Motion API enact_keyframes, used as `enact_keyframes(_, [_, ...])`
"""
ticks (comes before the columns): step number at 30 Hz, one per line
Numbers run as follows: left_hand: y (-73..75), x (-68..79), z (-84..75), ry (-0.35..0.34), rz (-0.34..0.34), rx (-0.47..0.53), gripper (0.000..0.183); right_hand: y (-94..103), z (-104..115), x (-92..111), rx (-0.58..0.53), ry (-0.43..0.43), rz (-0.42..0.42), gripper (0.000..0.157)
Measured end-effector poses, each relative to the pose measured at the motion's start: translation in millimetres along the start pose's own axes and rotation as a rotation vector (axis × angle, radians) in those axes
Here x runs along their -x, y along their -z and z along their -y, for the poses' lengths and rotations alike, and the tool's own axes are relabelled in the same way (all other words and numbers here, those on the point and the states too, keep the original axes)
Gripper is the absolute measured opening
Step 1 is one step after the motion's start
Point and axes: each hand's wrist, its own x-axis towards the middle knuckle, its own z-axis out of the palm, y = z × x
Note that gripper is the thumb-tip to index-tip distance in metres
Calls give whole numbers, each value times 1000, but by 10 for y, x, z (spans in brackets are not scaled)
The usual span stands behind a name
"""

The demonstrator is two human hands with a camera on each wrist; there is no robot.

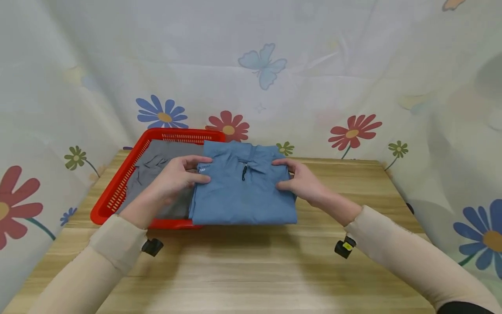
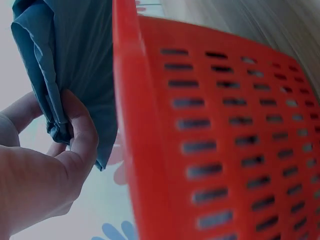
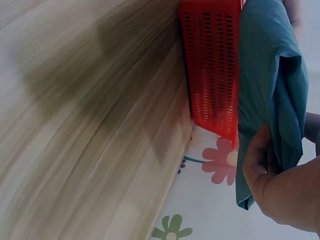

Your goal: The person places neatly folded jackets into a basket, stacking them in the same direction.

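A folded blue jacket with a collar and a short black zipper pull hangs level above the table, partly over the right side of a red basket. My left hand grips its left edge, thumb on top and fingers beneath, as the left wrist view also shows on the jacket. At the opposite edge, my right hand pinches the fold in the same way. In the right wrist view the layered jacket stands clear of the tabletop. Grey folded clothing lies inside the basket.
The slotted basket wall rises close beside my left hand. A wood-grain table extends below and to the right. Behind it hangs a pale curtain printed with flowers and a butterfly.
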Motion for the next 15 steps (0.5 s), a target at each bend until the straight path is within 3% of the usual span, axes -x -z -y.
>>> enact_keyframes(15, [408,-64,25,25,42,-26,60,-193,179,-225,1,13,-37,61])
